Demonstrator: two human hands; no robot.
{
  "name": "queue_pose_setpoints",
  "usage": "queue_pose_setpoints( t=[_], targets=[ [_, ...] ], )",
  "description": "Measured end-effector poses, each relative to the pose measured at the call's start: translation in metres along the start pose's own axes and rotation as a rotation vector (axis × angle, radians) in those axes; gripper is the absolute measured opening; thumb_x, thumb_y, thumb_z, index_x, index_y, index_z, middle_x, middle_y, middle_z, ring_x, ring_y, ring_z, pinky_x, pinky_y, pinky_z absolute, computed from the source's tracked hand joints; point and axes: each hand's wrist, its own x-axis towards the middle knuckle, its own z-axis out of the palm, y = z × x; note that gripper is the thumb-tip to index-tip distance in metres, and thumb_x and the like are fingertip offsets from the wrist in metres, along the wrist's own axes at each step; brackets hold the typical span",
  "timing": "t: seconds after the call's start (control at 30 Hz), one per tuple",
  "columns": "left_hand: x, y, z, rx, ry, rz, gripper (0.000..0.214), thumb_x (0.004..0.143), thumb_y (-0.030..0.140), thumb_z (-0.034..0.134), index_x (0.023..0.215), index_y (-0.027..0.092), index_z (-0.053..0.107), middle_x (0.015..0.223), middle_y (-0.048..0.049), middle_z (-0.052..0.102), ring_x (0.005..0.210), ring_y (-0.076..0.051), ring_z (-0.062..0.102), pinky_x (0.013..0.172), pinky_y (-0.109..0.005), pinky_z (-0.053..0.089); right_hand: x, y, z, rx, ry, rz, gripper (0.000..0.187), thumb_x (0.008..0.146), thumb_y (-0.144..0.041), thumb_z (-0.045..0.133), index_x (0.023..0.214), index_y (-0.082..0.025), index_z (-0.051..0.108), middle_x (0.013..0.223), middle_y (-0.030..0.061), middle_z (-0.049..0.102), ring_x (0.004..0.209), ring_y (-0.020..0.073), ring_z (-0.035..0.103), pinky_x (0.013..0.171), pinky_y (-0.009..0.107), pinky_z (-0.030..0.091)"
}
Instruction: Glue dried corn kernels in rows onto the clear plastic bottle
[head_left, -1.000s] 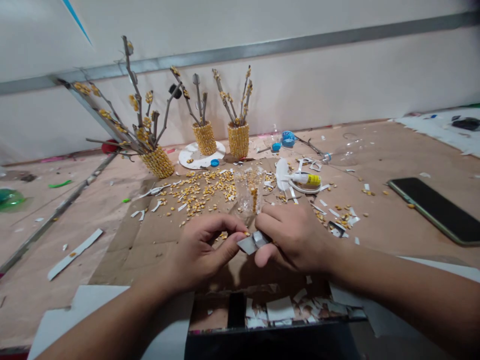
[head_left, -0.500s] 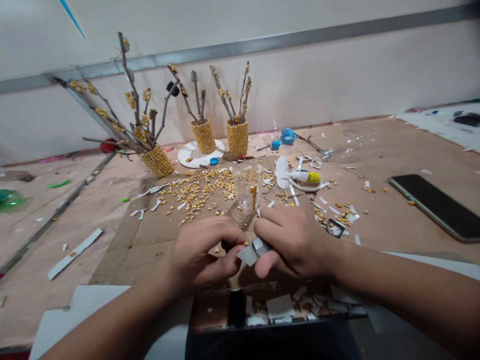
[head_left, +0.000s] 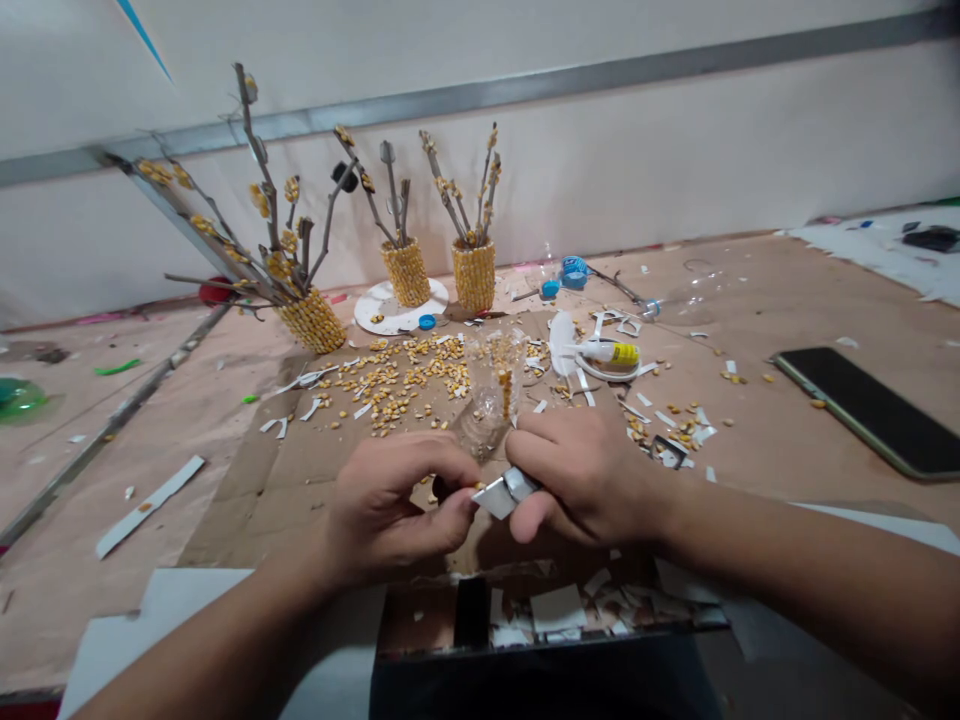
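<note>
My left hand and my right hand meet low in the middle, over a sheet of brown cardboard. My right hand pinches a small grey-white strip. The fingertips of my left hand are closed against that strip's left end, with a yellow corn kernel at their tips. Just beyond my hands stands a clear plastic cup with kernels stuck down its side. Loose corn kernels lie scattered past it.
Three kernel-covered pots with twigs stand at the back. A glue tube lies on a white plate, a phone at the right. Paper scraps fill a dark box in front of me. A wall runs behind.
My hands have stayed together over the cardboard with the strip between them; my left fingers have shifted slightly along it. The view has drifted a little.
</note>
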Motion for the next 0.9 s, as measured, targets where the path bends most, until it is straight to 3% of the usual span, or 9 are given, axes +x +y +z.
queue_pose_setpoints(
  t=[0.2, 0.5, 0.67, 0.77, 0.9],
  targets=[
    [0.000, 0.001, 0.001, 0.036, -0.085, 0.020, 0.007, 0.095, 0.014, 0.070, 0.094, 0.020, 0.071, 0.069, -0.0009, 0.071, 0.061, -0.012, 0.062, 0.058, -0.022, 0.047, 0.000, -0.005, -0.001, -0.035, -0.018, -0.036, 0.077, 0.112, -0.070, 0.015, 0.076, -0.019, 0.059, 0.067, 0.0008, 0.053, 0.059, 0.0154, 0.036, 0.058, 0.032, 0.020],
    [0.001, 0.007, 0.001, 0.020, -0.091, 0.011, 0.009, 0.098, 0.018, 0.070, 0.089, 0.020, 0.070, 0.066, -0.0014, 0.072, 0.058, -0.012, 0.063, 0.057, -0.024, 0.048, 0.000, -0.004, -0.004, -0.070, -0.007, -0.052, 0.078, 0.110, -0.073, 0.016, 0.073, -0.020, 0.059, 0.065, 0.0006, 0.051, 0.059, 0.0157, 0.034, 0.058, 0.032, 0.020],
    [0.000, 0.003, 0.007, -0.013, -0.224, 0.024, 0.013, 0.101, 0.030, 0.070, 0.092, 0.021, 0.071, 0.075, -0.0068, 0.078, 0.066, -0.017, 0.070, 0.062, -0.027, 0.053, 0.002, -0.010, -0.007, -0.030, -0.027, -0.036, 0.076, 0.111, -0.072, 0.015, 0.078, -0.020, 0.060, 0.066, 0.0005, 0.051, 0.059, 0.0158, 0.036, 0.058, 0.033, 0.021],
    [-0.001, 0.001, 0.008, -0.001, -0.150, 0.009, 0.012, 0.100, 0.025, 0.070, 0.089, 0.022, 0.071, 0.067, -0.0039, 0.075, 0.058, -0.015, 0.066, 0.056, -0.027, 0.049, 0.000, -0.006, -0.012, 0.081, 0.025, -0.009, 0.072, 0.111, -0.071, 0.017, 0.077, -0.021, 0.055, 0.066, -0.0010, 0.048, 0.058, 0.0149, 0.037, 0.057, 0.032, 0.023],
    [-0.002, -0.004, 0.008, -0.042, -0.033, -0.016, 0.008, 0.097, 0.017, 0.072, 0.090, 0.020, 0.073, 0.067, -0.0035, 0.076, 0.059, -0.013, 0.066, 0.057, -0.025, 0.051, -0.003, 0.001, -0.015, 0.219, 0.193, 0.163, 0.065, 0.110, -0.074, 0.022, 0.078, -0.024, 0.048, 0.066, -0.0027, 0.045, 0.055, 0.0139, 0.036, 0.055, 0.032, 0.027]
  ],
)
